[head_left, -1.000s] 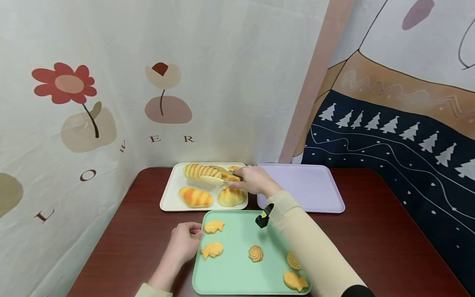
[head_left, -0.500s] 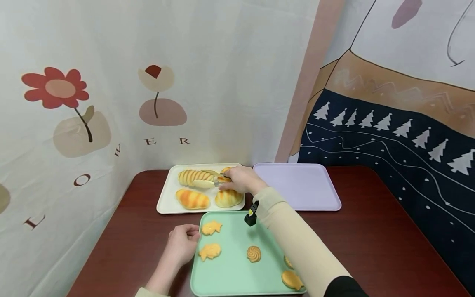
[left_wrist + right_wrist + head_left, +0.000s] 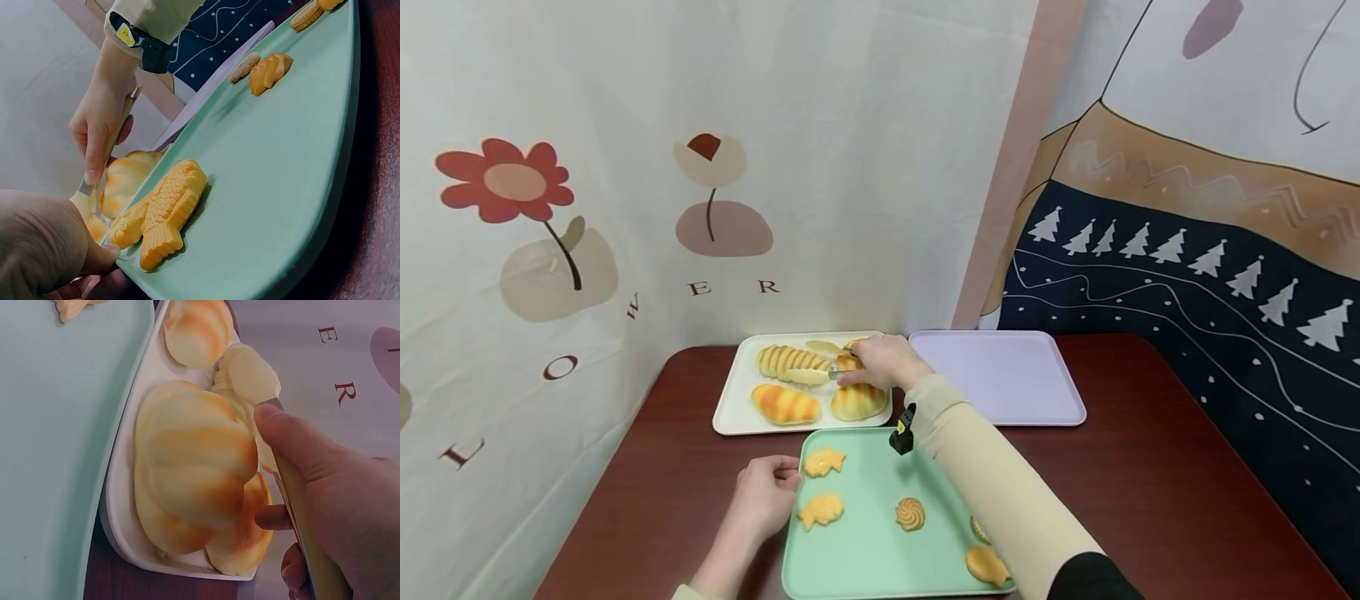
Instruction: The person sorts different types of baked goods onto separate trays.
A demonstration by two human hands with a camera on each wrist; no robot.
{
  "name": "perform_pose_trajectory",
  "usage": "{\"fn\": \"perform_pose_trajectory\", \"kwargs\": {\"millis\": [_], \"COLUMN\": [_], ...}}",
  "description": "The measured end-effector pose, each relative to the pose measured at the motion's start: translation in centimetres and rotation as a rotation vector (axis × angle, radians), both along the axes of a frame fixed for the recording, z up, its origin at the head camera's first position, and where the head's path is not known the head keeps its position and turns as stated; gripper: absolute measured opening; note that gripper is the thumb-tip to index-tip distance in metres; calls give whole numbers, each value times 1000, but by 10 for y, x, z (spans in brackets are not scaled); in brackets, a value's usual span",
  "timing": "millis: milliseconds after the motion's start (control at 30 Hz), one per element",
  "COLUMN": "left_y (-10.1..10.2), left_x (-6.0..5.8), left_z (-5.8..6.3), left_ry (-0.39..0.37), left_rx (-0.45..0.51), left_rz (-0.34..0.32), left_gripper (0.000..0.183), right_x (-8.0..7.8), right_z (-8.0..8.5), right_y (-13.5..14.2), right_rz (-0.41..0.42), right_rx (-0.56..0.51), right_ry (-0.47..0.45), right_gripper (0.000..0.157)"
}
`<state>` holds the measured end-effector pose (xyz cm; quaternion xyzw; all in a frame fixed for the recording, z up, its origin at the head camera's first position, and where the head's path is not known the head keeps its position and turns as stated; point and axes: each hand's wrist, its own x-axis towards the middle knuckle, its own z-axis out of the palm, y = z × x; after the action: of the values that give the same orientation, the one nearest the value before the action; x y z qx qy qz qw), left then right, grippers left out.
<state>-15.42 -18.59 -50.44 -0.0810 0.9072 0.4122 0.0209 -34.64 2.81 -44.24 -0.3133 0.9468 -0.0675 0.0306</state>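
My right hand (image 3: 886, 364) grips tongs (image 3: 300, 512) with pale flat tips, over the white tray (image 3: 730, 417). The parted tips lie at the right end of a ridged, striped bread (image 3: 792, 363), which overlaps them in the head view. Just below that hand sits a round segmented bun (image 3: 187, 469), and another bun (image 3: 244, 531) is partly hidden behind it. My left hand (image 3: 766, 497) pinches the left edge of the green tray (image 3: 880, 575), thumb on the rim. Near it on the tray lie two fish-shaped cookies (image 3: 175, 206).
An oval bread (image 3: 786, 404) lies at the white tray's front left. A swirl cookie (image 3: 910, 514), a fish-shaped cookie (image 3: 987, 565) and a round cookie partly under my sleeve lie on the green tray. A lilac tray (image 3: 1000, 375) stands at back right.
My right hand has moved left and slightly lower with the tongs, whose tips now sit further along the ridged bread. My left hand stays at the green tray's edge. The head view has shifted slightly.
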Motion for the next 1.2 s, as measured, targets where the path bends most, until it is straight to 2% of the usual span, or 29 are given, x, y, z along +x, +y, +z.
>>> {"fn": "perform_pose_trajectory", "kwargs": {"millis": [333, 600, 833, 1200], "left_y": [1, 0, 0, 0], "left_x": [0, 0, 1, 0], "left_z": [1, 1, 1, -1], "left_ry": [-14, 3, 8, 36], "left_rx": [10, 10, 8, -4], "left_rz": [5, 0, -3, -9], "left_gripper": [16, 16, 16, 17], "right_x": [4, 16, 35, 72], "right_z": [5, 18, 35, 49], "right_y": [7, 14, 31, 64], "right_rz": [-6, 21, 59, 119], "right_rx": [-33, -33, -78, -80], "right_ry": [-34, -10, -11, 89], "right_gripper": [58, 81, 88, 94]}}
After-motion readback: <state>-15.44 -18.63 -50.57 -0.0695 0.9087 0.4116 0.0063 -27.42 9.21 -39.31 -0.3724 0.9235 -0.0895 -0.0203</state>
